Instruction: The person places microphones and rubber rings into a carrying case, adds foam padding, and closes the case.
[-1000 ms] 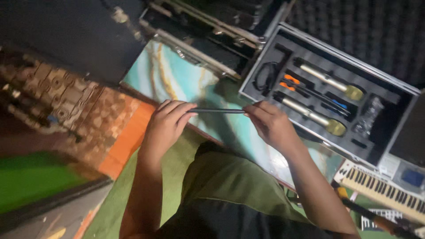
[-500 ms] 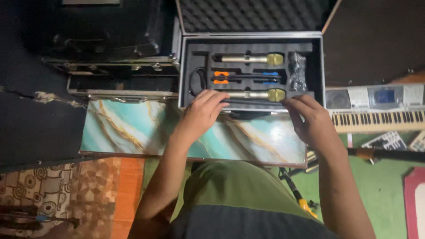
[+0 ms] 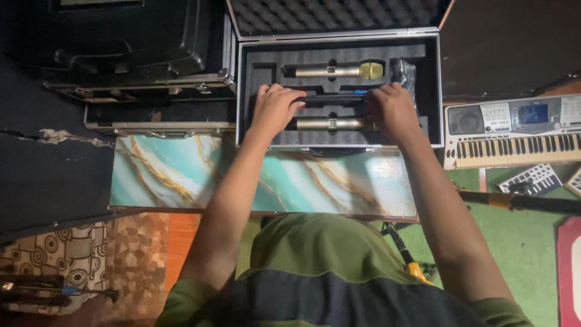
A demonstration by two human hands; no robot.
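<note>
Hands first: your left hand (image 3: 275,109) and your right hand (image 3: 392,110) are both inside the open foam-lined case (image 3: 254,66), each curled around one end of a slim dark rod (image 3: 330,99) that lies level across the middle of the foam. The left closes on the rod's left end, the right on its right end; fingertips hide both ends.

You have two gold-headed microphones in the case. One microphone (image 3: 336,71) sits in the upper slot, just above the rod, untouched. The second microphone (image 3: 330,124) lies in the lower slot, just below the rod, its head covered by your right hand.

The case rests at the far edge of one marbled teal tabletop (image 3: 169,172). One keyboard (image 3: 514,130) sits to the right, near the case. One black hard case (image 3: 127,42) stands to the left.
</note>
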